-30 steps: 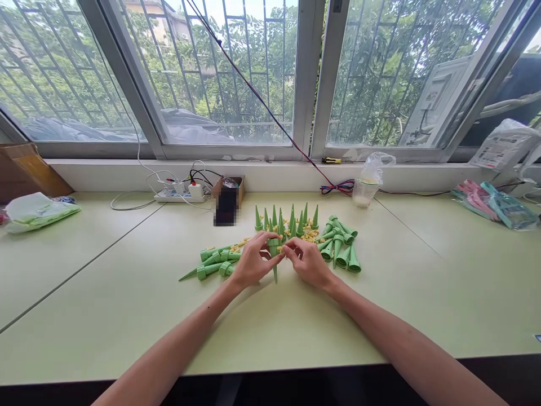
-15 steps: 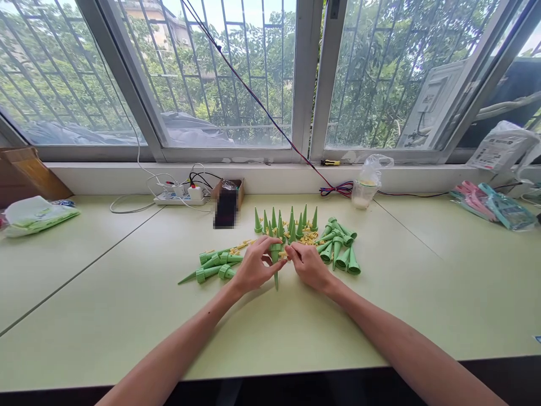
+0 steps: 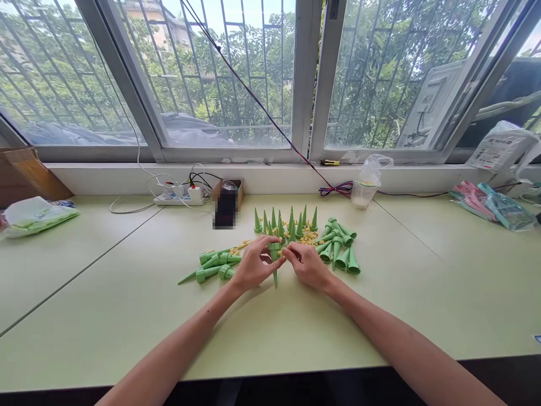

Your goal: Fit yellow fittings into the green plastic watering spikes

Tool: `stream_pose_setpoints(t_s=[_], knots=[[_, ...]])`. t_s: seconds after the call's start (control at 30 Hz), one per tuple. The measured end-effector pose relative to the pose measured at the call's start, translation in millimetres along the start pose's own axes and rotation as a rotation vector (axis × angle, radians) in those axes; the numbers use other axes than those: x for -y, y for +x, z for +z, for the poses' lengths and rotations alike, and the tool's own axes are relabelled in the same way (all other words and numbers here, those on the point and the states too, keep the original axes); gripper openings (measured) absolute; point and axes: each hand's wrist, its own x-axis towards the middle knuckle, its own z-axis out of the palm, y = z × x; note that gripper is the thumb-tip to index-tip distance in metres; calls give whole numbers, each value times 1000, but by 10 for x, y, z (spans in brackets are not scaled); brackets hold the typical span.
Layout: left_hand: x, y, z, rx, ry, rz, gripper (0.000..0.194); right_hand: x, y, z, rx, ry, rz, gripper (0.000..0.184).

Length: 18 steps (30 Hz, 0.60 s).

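My left hand (image 3: pixel 251 265) grips a green plastic watering spike (image 3: pixel 274 254), cap end up and point toward the table. At the spike's side, my right hand (image 3: pixel 310 264) pinches a small yellow plastic piece (image 3: pixel 280 254), mostly hidden by the fingertips. Behind my hands, several green spikes (image 3: pixel 291 219) stand point up among loose yellow pieces (image 3: pixel 308 238). Capped spikes (image 3: pixel 207 274) lie to the left of my left hand. A pile of green cones and spikes (image 3: pixel 338 245) lies beyond my right hand.
A power strip (image 3: pixel 181 197) with cables and a small box (image 3: pixel 240 194) holding a dark blurred object are at the back. A plastic cup in a bag (image 3: pixel 364 189) stands back right. Packets lie at far left (image 3: pixel 38 215) and far right (image 3: pixel 502 207).
My right hand has shifted slightly left, and the yellow piece now sits closer against the spike's side. Less of the yellow piece shows. My left hand has barely moved.
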Motion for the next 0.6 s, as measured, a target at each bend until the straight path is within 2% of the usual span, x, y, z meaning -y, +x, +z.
stream_pose_setpoints(t_s=[0.33, 0.6], knots=[[16, -21, -2, 32, 24, 21, 31, -47, -9, 28, 4, -61, 0, 42], [1, -7, 0, 3, 6, -1, 31, -20, -3, 24, -10, -58, 9, 44]])
